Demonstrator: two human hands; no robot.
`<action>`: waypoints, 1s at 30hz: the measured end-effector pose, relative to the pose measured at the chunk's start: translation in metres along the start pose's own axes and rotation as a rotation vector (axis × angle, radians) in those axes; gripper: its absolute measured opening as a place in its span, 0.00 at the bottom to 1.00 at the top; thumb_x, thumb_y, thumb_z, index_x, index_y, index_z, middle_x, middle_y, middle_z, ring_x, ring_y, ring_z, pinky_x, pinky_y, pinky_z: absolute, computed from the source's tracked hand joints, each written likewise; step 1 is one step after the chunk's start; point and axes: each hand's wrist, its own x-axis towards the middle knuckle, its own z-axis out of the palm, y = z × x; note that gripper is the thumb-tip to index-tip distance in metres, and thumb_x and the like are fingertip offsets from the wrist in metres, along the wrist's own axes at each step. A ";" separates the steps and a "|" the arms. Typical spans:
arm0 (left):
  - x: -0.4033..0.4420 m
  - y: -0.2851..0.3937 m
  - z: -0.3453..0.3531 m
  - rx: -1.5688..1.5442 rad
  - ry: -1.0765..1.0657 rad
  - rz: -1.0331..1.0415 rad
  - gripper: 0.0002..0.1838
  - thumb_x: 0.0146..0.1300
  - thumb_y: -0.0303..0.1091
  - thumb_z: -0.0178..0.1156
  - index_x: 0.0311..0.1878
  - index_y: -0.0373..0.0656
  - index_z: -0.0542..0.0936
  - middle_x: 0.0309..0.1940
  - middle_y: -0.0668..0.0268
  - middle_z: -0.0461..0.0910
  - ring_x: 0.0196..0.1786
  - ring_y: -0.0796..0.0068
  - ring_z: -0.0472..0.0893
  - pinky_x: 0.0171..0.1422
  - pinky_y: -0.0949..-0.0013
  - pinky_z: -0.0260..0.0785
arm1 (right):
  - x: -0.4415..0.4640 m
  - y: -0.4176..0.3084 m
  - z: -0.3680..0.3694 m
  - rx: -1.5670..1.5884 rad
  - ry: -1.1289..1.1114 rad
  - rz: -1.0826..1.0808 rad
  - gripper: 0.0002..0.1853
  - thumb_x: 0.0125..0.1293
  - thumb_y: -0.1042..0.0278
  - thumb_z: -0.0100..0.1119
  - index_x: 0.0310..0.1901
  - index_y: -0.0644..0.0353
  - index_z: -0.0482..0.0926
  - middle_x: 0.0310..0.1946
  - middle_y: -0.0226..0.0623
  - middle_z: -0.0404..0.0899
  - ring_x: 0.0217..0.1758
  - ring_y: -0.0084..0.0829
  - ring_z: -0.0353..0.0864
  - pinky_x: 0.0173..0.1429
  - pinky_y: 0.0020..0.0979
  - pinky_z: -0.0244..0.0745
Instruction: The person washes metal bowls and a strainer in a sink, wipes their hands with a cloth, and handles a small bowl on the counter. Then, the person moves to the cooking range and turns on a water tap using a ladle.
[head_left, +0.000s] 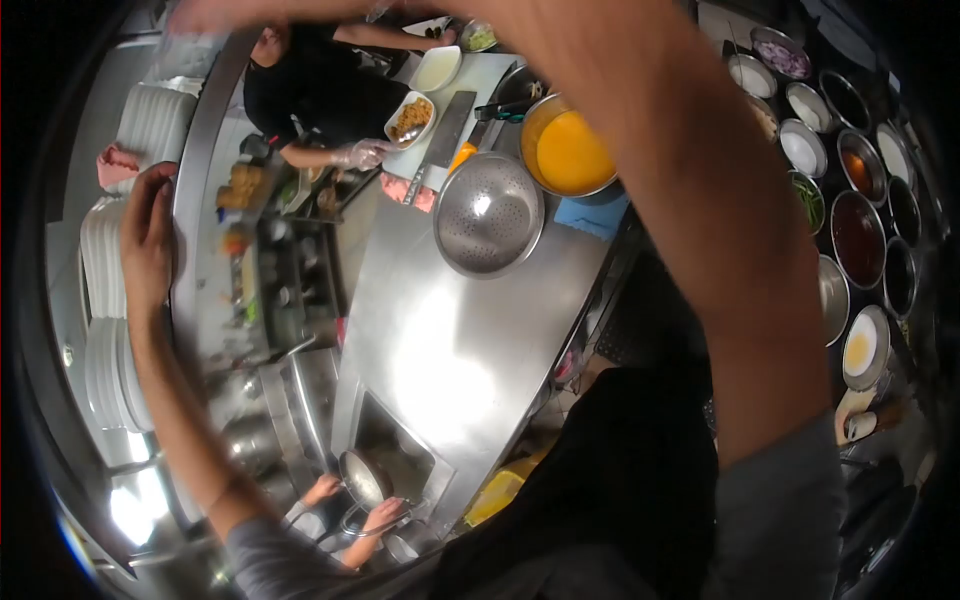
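My left hand [150, 235] is at the raised metal shelf on the left, its fingers bent over the shelf edge [188, 215]. Close beside it stand stacks of white plates [103, 255], and a pink cloth [118, 165] lies by the upper stack. My right arm reaches across the top of the view. At its end, my right hand [215, 15] is smeared by motion near the top left corner, above a pale, see-through shape [190, 58] that I cannot make out. Its fingers do not show clearly.
On the steel counter [400, 290] sit a perforated colander [488, 215], a pot of orange liquid [572, 150] and a knife [448, 135]. A co-worker's gloved hand [365, 153] touches a food dish [410, 120]. Another person's hands [380, 515] handle pans below. Several ingredient bowls [858, 240] stand right.
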 end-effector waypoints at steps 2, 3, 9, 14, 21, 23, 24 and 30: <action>-0.001 -0.003 -0.002 0.009 -0.010 0.015 0.12 0.74 0.29 0.48 0.54 0.35 0.76 0.47 0.67 0.77 0.53 0.80 0.72 0.63 0.77 0.60 | -0.027 0.004 0.026 0.212 0.030 -0.003 0.19 0.57 0.64 0.65 0.48 0.63 0.77 0.46 0.49 0.78 0.53 0.45 0.77 0.58 0.43 0.72; -0.001 -0.001 -0.001 0.024 -0.006 0.013 0.12 0.74 0.29 0.48 0.54 0.35 0.76 0.47 0.67 0.77 0.53 0.80 0.73 0.63 0.77 0.60 | -0.063 0.016 0.068 0.133 0.239 -0.122 0.16 0.57 0.60 0.69 0.43 0.59 0.80 0.39 0.42 0.82 0.47 0.40 0.82 0.52 0.40 0.76; -0.005 -0.001 -0.001 -0.085 0.005 -0.036 0.12 0.74 0.29 0.48 0.54 0.35 0.76 0.49 0.66 0.77 0.54 0.79 0.73 0.64 0.76 0.60 | -0.318 0.005 0.088 0.568 -0.583 0.680 0.08 0.61 0.65 0.64 0.33 0.60 0.78 0.22 0.38 0.77 0.26 0.38 0.79 0.34 0.38 0.73; -0.004 0.007 0.001 -0.074 0.009 -0.031 0.12 0.74 0.29 0.48 0.54 0.35 0.76 0.48 0.66 0.77 0.54 0.79 0.73 0.64 0.75 0.60 | -0.501 -0.019 0.053 0.408 -0.901 1.153 0.13 0.65 0.58 0.59 0.39 0.60 0.81 0.33 0.45 0.83 0.38 0.44 0.84 0.44 0.41 0.77; -0.005 0.006 0.002 -0.059 -0.011 -0.026 0.13 0.75 0.34 0.50 0.54 0.36 0.76 0.47 0.67 0.78 0.51 0.80 0.74 0.60 0.77 0.62 | -0.648 0.004 -0.046 -0.056 -1.514 1.158 0.15 0.63 0.53 0.58 0.40 0.56 0.83 0.36 0.44 0.83 0.41 0.43 0.84 0.46 0.44 0.78; -0.005 0.012 0.001 0.012 -0.003 -0.056 0.15 0.75 0.37 0.52 0.54 0.36 0.76 0.47 0.67 0.78 0.51 0.81 0.74 0.60 0.77 0.62 | -0.687 0.012 -0.073 -0.188 -1.496 0.875 0.10 0.62 0.59 0.58 0.36 0.54 0.84 0.30 0.41 0.82 0.36 0.42 0.84 0.41 0.42 0.78; -0.005 0.012 -0.001 0.016 -0.009 -0.069 0.17 0.74 0.40 0.54 0.55 0.37 0.76 0.47 0.67 0.78 0.51 0.80 0.74 0.60 0.76 0.63 | -0.680 0.017 -0.087 -0.225 -1.505 0.757 0.09 0.61 0.61 0.59 0.35 0.54 0.84 0.27 0.40 0.80 0.34 0.41 0.83 0.39 0.43 0.78; -0.011 0.022 0.002 -0.019 -0.035 -0.082 0.20 0.71 0.43 0.58 0.57 0.38 0.76 0.48 0.66 0.78 0.52 0.79 0.74 0.61 0.75 0.64 | -0.832 0.034 -0.152 -0.601 -0.903 0.672 0.09 0.56 0.63 0.62 0.35 0.57 0.83 0.27 0.40 0.79 0.29 0.41 0.80 0.35 0.44 0.75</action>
